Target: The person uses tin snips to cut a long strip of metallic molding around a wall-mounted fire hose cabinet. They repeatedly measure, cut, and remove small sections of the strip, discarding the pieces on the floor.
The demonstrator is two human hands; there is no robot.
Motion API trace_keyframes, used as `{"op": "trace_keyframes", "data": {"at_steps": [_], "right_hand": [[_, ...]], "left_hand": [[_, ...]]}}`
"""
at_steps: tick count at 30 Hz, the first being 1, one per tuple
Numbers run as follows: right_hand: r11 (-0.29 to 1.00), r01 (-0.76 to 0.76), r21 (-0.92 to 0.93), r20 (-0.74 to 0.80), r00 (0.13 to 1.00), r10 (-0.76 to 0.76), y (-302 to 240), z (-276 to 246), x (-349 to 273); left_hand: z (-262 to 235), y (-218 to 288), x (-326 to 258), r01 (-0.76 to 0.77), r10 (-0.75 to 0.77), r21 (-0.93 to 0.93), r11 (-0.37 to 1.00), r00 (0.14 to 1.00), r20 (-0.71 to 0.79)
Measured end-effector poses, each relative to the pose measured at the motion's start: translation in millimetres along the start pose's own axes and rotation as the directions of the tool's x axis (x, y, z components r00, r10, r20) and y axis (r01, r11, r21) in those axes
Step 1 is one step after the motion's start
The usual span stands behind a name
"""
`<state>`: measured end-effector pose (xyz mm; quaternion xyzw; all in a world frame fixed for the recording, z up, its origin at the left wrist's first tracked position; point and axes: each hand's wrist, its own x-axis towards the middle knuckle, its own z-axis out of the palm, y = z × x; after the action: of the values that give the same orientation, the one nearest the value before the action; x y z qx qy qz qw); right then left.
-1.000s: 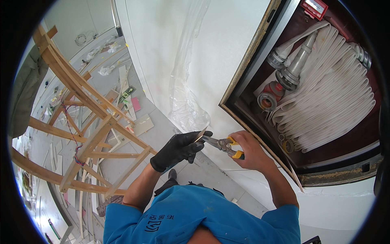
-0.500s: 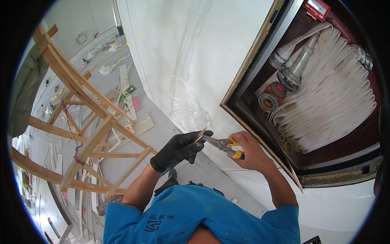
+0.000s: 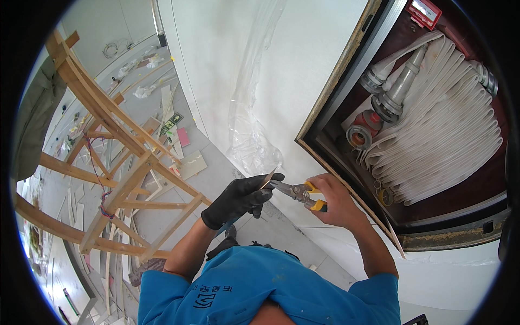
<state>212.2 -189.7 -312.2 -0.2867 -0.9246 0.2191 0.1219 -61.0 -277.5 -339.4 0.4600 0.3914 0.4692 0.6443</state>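
Note:
My left hand (image 3: 236, 199), in a black glove, is closed on a thin, narrow, tan strip (image 3: 268, 179) whose pointed end sticks up past the fingers. I cannot make out what the strip is made of. In my bare right hand (image 3: 336, 199) is a pair of pliers (image 3: 295, 192) with yellow and black handles, its jaws aimed left. The jaw tips reach the gloved fingertips beside the strip; whether they grip it is hidden. Both hands are held in front of my chest.
To the right, an open cabinet (image 3: 327, 92) holds a folded white fire hose (image 3: 439, 124) and a metal nozzle (image 3: 403, 81). A curved wooden frame (image 3: 124, 189) stands at left among floor scraps. Clear plastic sheeting (image 3: 252, 143) hangs on the white panel (image 3: 314, 49) ahead.

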Motion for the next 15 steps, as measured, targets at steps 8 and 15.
{"op": "trace_keyframes", "data": {"at_steps": [8,15], "right_hand": [[1.000,0.001,-0.004,0.017,1.000,-0.001,-0.7,0.9,-0.4],[1.000,-0.021,0.016,0.038,0.999,0.021,1.1,2.1,-0.5]], "left_hand": [[-1.1,-3.5,-0.7,0.005,-0.005,-0.015,1.000,1.000,0.002],[-0.7,-1.0,-0.5,-0.003,0.003,0.010,1.000,1.000,0.004]]}}
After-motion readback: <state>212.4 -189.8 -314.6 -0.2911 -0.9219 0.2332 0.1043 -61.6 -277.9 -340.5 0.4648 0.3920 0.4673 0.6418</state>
